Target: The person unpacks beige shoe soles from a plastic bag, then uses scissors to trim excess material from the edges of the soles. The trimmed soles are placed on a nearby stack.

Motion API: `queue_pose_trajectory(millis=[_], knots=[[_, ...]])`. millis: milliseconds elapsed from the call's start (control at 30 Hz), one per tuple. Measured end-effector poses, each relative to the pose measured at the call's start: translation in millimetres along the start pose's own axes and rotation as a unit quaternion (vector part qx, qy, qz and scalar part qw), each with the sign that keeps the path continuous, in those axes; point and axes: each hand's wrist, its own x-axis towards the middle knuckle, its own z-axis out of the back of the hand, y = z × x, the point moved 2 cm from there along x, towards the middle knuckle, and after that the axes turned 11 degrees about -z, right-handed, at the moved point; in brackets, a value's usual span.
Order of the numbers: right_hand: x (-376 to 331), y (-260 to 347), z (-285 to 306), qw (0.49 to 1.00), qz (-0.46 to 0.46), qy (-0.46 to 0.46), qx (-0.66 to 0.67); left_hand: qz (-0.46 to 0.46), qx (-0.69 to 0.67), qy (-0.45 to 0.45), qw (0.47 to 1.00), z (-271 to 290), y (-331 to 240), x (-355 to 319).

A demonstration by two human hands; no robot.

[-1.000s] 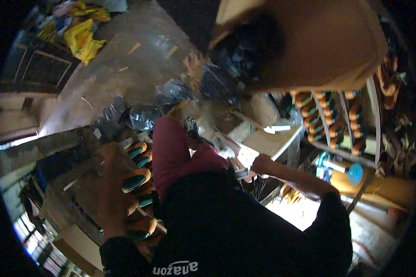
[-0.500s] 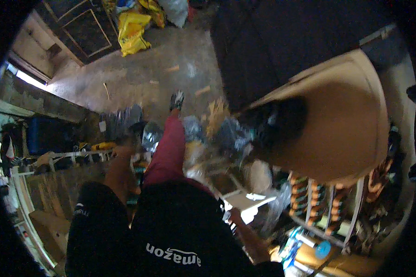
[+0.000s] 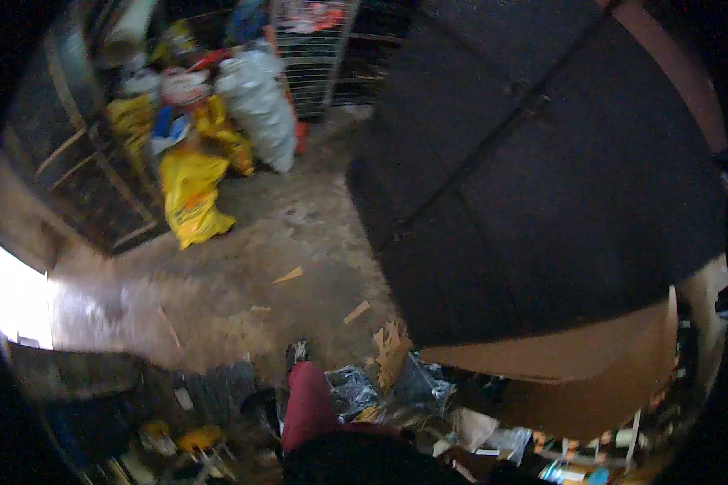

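Observation:
At the lower edge, a small sliver of what looks like my right hand or forearm (image 3: 463, 472) shows beside my dark top. Its fingers cannot be made out, nor whether they hold anything. Closest to it are a pale rounded piece (image 3: 473, 428) and crumpled clear plastic (image 3: 510, 443). My left hand is out of the picture. My leg in maroon trousers (image 3: 309, 404) reaches forward, its shoe (image 3: 297, 354) on the floor among plastic wrapping (image 3: 352, 390).
A large dark panel (image 3: 542, 202) fills the right, with a bent brown cardboard sheet (image 3: 574, 388) below it. Yellow bags (image 3: 192, 194) and a pale sack (image 3: 259, 105) stand at the far left, near a wire rack (image 3: 311, 73). Cardboard scraps (image 3: 356, 312) litter the concrete floor (image 3: 243, 283).
The view has tilted up and forward, so the sacks and dark panel show more. My left arm has left the picture; my right arm has dropped to the lower edge.

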Motion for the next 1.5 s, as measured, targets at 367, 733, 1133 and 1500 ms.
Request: queue_pose_trajectory(millis=[367, 733, 1133, 1500], knots=[[25, 222, 244, 0.906, 0.089, -0.362, 0.200, -0.042, -0.094, 0.145, 0.984, 204, -12, 174], [9, 408, 643, 0.533, 0.228, -0.780, 0.237, -0.607, -0.352, -0.235, 0.672, 608, -625, 213], [47, 475, 721, 0.546, 0.136, -0.806, 0.184, -0.665, -0.233, -0.431, 0.563, 721, -845, 272], [-120, 472, 628, 0.683, 0.202, -0.687, -0.145, -0.802, 0.020, -0.429, 0.415, 809, -800, 326]])
